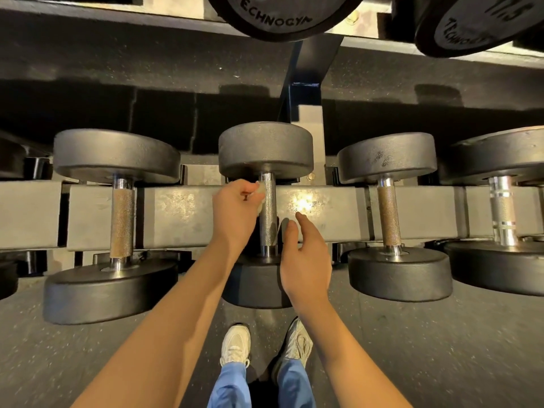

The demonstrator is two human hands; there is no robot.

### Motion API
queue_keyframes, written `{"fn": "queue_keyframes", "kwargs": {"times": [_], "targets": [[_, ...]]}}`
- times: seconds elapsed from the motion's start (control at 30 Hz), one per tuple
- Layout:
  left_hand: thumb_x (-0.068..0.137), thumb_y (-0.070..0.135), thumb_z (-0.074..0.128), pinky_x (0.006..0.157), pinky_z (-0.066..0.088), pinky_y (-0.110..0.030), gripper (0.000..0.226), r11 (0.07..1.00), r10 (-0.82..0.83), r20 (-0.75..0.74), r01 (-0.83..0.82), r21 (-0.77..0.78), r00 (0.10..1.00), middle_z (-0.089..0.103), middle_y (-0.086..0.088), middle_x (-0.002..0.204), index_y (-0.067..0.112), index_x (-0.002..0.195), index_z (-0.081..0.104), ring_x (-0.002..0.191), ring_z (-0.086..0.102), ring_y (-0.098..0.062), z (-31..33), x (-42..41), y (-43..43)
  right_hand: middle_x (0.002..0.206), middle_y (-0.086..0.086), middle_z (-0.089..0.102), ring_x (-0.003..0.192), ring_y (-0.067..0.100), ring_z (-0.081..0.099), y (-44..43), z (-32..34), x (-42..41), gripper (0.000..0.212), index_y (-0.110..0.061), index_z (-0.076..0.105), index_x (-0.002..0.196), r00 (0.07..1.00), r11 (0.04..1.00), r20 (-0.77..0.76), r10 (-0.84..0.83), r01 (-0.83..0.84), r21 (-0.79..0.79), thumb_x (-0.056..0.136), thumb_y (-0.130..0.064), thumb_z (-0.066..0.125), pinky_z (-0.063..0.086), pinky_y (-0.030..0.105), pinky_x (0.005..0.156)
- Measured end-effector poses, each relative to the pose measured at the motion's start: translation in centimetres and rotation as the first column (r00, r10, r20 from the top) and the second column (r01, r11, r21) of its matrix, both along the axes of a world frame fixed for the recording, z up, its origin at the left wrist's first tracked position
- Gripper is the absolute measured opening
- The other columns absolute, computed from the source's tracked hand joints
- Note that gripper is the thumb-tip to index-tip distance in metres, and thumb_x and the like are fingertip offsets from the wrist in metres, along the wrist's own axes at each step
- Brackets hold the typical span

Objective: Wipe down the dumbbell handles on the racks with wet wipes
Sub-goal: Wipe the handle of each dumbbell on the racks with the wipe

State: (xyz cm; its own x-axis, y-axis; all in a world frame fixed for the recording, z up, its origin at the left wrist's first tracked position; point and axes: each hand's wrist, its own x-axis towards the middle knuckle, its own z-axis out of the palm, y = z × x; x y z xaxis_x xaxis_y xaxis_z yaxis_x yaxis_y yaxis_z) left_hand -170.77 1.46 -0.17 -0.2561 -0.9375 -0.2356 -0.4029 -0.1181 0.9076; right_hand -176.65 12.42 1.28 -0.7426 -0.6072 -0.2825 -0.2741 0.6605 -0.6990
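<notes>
Left hand (235, 207) pinches the wet wipe (260, 197) against the middle dumbbell handle (268, 219) on the rack (182, 213), right hand (306, 260) hovers loose and empty alongside, and the neighbouring handles (389, 216) look yet to be wiped

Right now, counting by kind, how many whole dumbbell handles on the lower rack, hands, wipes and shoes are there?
Dumbbell handles: 4
Hands, left and right: 2
Wipe: 1
Shoes: 2
Total: 9

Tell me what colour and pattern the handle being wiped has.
The handle is silver with a fine crosshatch knurl, seen in the head view.
</notes>
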Motion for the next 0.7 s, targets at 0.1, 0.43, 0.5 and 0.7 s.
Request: {"fn": "queue_keyframes", "kwargs": {"times": [0.1,0.43,0.5,0.7], "targets": [[0.090,0.017,0.065,0.064,0.043,-0.004,0.006,0.995,-0.087,0.048,0.085,0.045,0.995,0.064,0.005,0.079,0.014,0.086,0.067,0.072,0.058,-0.002,-0.5,1.6,2.4,0.135,-0.006,0.055,0.121,0.013,0.052,0.0,0.0,-0.1,0.044,-0.025,0.048,0.137,1.000,1.000,-0.005,-0.007,0.007,-0.001,0.098,-0.041,0.038,0.043,0.035,0.101],[0.090,0.014,0.065,0.058,0.042,-0.004,0.006,0.999,-0.013,0.000,0.013,0.044,1.000,0.063,0.006,0.076,0.010,0.085,0.067,0.064,0.057,0.001,-0.1,0.5,0.9,0.138,-0.007,0.052,0.124,0.010,0.049,0.1,0.3,-0.2,0.042,-0.025,0.050,0.136,1.000,1.000,0.015,-0.027,0.027,-0.005,0.099,-0.040,0.039,0.040,0.031,0.103],[0.090,0.013,0.065,0.053,0.041,-0.005,0.007,0.997,-0.034,-0.007,0.035,0.075,0.999,0.062,0.007,0.075,0.008,0.086,0.067,0.059,0.055,0.002,-0.5,0.9,1.8,0.137,-0.006,0.053,0.124,0.010,0.049,0.2,0.2,-0.1,0.041,-0.024,0.052,0.134,0.999,0.999,0.010,-0.032,0.032,-0.013,0.099,-0.040,0.039,0.040,0.032,0.103],[0.086,0.015,0.070,0.055,0.041,-0.004,0.015,0.967,-0.205,0.097,0.186,0.174,0.974,0.062,0.002,0.068,0.010,0.072,0.067,0.060,0.054,-0.003,-0.6,2.7,2.3,0.126,-0.004,0.061,0.114,0.012,0.056,0.2,0.0,0.0,0.037,-0.019,0.059,0.127,1.000,0.999,-0.020,0.002,-0.003,-0.040,0.098,-0.034,0.042,0.045,0.030,0.095]]}}
